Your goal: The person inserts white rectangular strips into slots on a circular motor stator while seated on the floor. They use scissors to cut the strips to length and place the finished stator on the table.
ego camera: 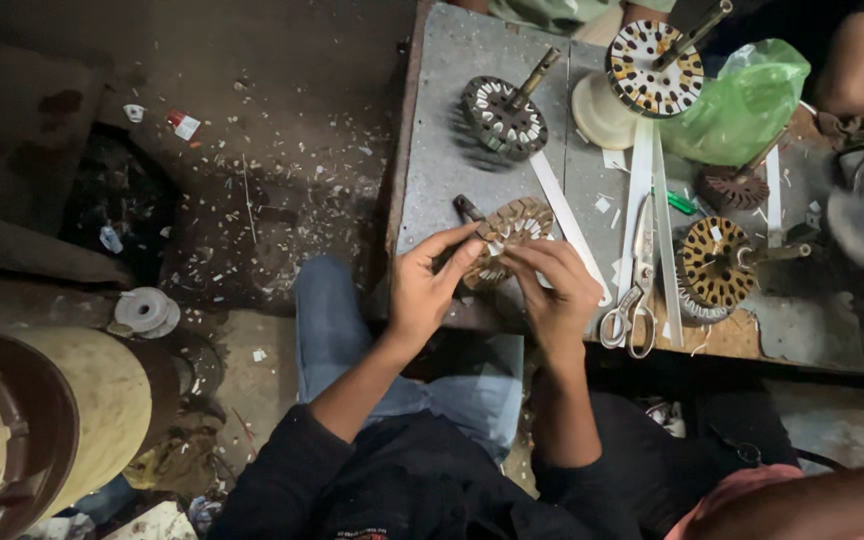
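A: What colour is the round metal part (512, 235) in the hands (492, 280)?
B: Brown, with pale stripes around it like spokes.
A: And the table (442, 150)?
B: Grey, with little dots.
A: The bag (742, 105)?
B: Green. The strips (642, 180) are white, the scissors (637, 285) silver, the trousers (337, 335) blue.

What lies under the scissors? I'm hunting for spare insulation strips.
Long white strips run beneath the scissors on the workbench; their lower ends near the handles are covered.
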A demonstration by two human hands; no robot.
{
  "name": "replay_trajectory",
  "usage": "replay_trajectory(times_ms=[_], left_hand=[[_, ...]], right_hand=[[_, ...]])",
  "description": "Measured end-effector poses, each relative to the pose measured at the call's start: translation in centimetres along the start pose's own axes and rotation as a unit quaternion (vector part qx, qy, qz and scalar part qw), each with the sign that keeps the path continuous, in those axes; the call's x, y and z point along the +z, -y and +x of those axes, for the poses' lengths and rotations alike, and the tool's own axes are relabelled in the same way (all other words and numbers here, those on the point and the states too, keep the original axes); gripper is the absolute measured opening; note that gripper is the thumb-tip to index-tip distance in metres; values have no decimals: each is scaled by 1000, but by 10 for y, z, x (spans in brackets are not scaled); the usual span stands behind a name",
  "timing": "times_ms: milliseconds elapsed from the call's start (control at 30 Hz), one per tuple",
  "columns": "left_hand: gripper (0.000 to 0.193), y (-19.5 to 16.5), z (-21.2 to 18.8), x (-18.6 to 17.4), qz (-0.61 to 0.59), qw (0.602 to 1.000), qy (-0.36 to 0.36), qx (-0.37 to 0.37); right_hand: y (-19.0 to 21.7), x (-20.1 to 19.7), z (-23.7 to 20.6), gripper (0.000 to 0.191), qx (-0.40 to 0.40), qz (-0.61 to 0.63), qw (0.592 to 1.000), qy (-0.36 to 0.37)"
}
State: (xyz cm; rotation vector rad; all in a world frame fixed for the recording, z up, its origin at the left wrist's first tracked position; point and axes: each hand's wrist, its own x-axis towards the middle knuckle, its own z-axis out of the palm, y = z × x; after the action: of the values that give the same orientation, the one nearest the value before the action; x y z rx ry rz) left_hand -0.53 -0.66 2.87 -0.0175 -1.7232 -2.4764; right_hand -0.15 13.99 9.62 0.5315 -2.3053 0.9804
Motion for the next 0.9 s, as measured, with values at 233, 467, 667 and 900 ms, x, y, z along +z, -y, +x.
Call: replay_trajectory(times_ms=[233,467,667,900], left_hand=[[36,3,-6,3,-60,998,-6,-17],[32,-19,0,-1,195,971,-30,138],[29,-40,28,-1,233,968,43,87],[37,-34,24,16,144,989,35,12]], right_hand=[[-10,-1,-11,22,46,9,999,16],[-53,-40,-26,24,153,-64,985,-44],[-48,-42,-39,38,22,-216,963,163],[-36,-70,-79,40,-9,-143,973,182]])
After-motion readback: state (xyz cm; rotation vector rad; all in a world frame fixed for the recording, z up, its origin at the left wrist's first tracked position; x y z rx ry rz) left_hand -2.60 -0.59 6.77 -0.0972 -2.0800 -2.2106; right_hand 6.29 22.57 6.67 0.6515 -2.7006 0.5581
